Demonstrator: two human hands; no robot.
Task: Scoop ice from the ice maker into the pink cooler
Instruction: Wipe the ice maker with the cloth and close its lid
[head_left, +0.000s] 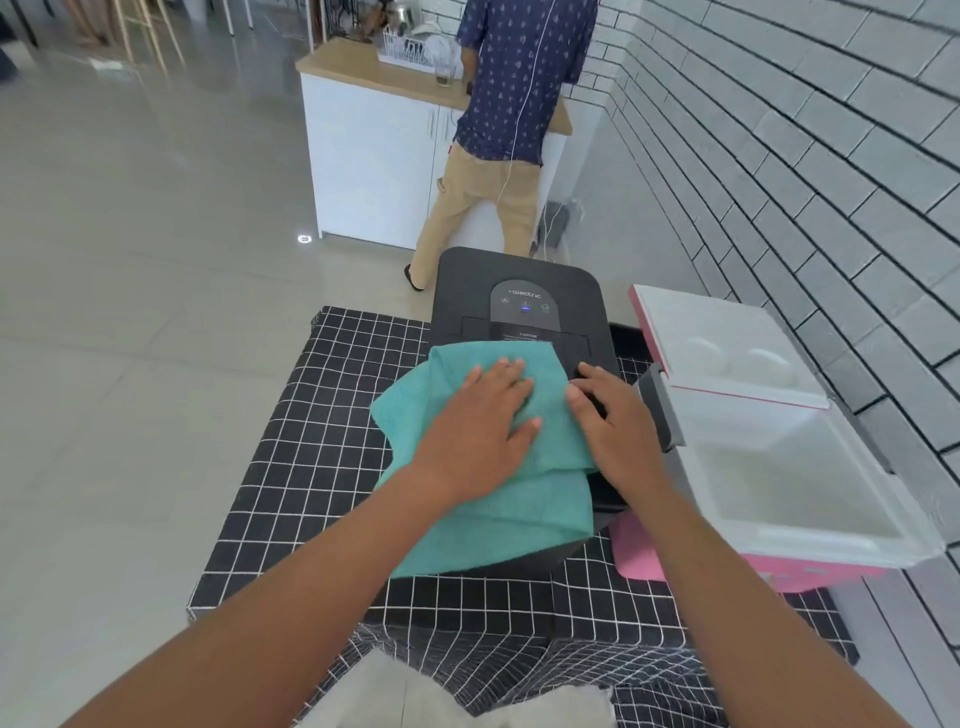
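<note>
We see one black plastic ice maker (524, 296) on a black grid-patterned tablecloth (311, 457), its lid shut; one teal woven cloth (488, 509) drapes it; the left hand (485, 423) lies flat and open upon the cloth; the right hand (613, 421) rests open on the lid; one pink cooler (789, 483) stands just beside, lid raised, seemingly empty; we judge scooping not yet begun; no scoop visible.

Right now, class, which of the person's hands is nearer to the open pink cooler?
Right. The right hand rests on the ice maker beside the pink cooler; the left hand lies farther away on the green cloth.
</note>
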